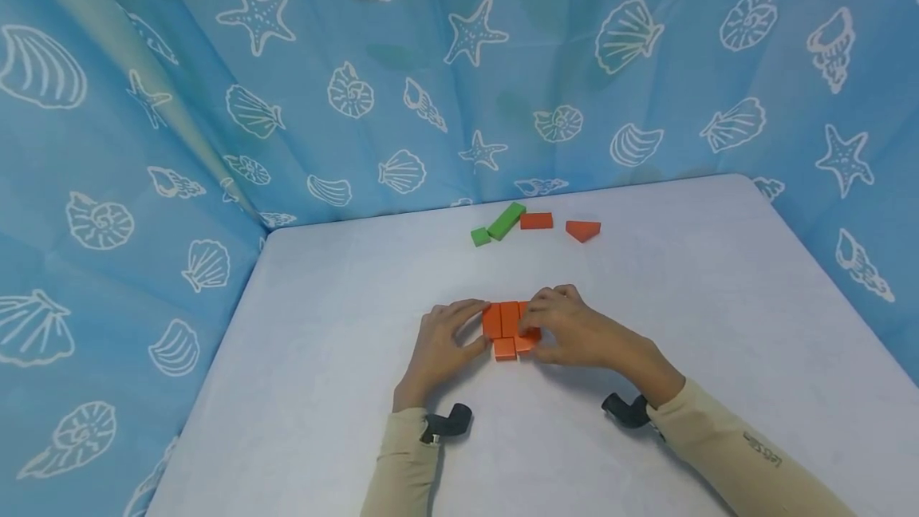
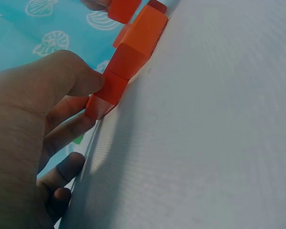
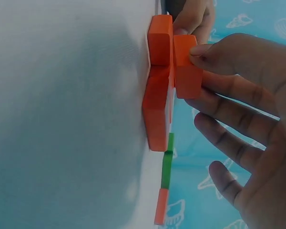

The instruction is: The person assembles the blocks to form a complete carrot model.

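Several orange blocks lie flat and close together on the white table. My left hand [image 1: 440, 341] is at their left side, pinching the leftmost orange block [image 1: 491, 321] between thumb and fingers at its near and far ends. In the left wrist view the thumb presses that block [image 2: 112, 88]. My right hand [image 1: 574, 329] pinches another orange block [image 3: 188, 67], raised just above the group in the right wrist view. Below it are a small orange block [image 3: 160, 42] and a larger orange block with a slanted side [image 3: 156, 109]. The right fingers partly hide the group's right side from above.
Toward the back of the table [image 1: 345, 286] lie a small green block [image 1: 480, 237], a long green block [image 1: 506, 221], an orange rectangular block [image 1: 536, 221] and an orange angled block [image 1: 583, 230]. A blue shell-patterned curtain [image 1: 445, 102] hangs behind and along the sides.
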A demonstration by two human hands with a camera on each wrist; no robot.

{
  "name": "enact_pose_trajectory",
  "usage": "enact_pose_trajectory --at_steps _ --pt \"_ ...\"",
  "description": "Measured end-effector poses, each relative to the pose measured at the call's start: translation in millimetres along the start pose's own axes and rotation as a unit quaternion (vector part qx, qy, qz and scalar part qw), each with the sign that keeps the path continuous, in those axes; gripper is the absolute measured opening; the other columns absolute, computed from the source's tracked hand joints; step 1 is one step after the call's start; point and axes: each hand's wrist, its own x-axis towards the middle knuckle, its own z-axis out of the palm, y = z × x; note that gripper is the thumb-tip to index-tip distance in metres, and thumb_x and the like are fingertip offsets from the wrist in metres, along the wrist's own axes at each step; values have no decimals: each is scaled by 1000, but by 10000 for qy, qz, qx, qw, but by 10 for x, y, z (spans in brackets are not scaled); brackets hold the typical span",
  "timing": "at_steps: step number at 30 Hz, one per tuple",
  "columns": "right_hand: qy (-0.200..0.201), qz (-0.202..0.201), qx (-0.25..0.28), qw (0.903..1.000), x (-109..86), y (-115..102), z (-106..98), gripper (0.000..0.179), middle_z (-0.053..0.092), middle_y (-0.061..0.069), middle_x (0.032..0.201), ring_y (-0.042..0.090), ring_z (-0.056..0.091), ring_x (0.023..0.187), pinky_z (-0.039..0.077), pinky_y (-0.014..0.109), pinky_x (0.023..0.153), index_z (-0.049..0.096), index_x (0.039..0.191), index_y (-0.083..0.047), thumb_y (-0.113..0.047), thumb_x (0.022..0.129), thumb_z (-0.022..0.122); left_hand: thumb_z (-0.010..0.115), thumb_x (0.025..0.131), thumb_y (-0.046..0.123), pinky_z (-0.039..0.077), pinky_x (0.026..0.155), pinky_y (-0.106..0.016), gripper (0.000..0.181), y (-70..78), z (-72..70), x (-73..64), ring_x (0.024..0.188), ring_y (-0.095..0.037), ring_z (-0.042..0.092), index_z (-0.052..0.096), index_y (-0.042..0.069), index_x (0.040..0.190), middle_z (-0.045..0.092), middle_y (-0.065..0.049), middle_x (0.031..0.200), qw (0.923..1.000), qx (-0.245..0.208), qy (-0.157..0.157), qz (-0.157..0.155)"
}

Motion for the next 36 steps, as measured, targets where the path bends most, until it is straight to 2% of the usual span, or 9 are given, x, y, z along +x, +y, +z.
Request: enact_pose_trajectory --at_steps 9,14,20,25,30,33,36 --pt "-104 30 30 9999 33 35 36 30 67 -8 101 18 52 106 34 52 99 75 105 -18 -23 78 85 69 90 36 37 98 -43 49 6 -19 23 113 -17 51 62 29 138 57 10 140 10000 -41 31 -24" --pt "-147 74 -71 9998 51 46 65 30 63 -10 95 16 51 101 35 52 99 74 104 -19 -23 78 86 69 90 38 37 97 -42 50 5 -26 40 112 -17 51 61 29 138 57 10 141 10000 -6 13 -28" --pt "-170 159 -43 9997 74 75 38 29 60 -11 97 14 52 102 37 51 99 74 107 -20 -27 81 84 68 90 38 37 95 -43 49 -16 -10 56 111 -17 52 62 29 137 58 10 139 9998 13 147 126" --pt "322 611 302 9972 126 200 -69 25 65 -5 108 20 55 110 38 52 100 74 111 -17 -25 88 77 69 89 38 38 94 -43 48 -19 -4 62 110 -17 53 63 28 136 59 9 138 9997 7 159 194" --pt "1039 1029 459 9882 213 477 -142 22 67 3 108 27 56 111 38 58 100 73 111 -10 -18 91 74 67 90 40 38 96 -42 49 -30 15 60 112 -17 52 62 30 137 58 10 139 9999 38 59 94" --pt "1305 1185 328 9838 284 677 -175 23 67 6 105 29 57 109 37 60 97 72 112 -6 -15 91 72 68 89 40 38 95 -42 49 -34 21 38 112 -17 52 62 30 137 58 10 139 10000 10 56 40" --pt "1403 1420 102 9798 359 852 -224 24 67 9 107 33 56 110 37 60 94 71 113 -5 -15 91 71 68 89 40 38 94 -42 49 -33 32 13 110 -17 52 62 30 137 58 10 139 10000 -40 41 74"
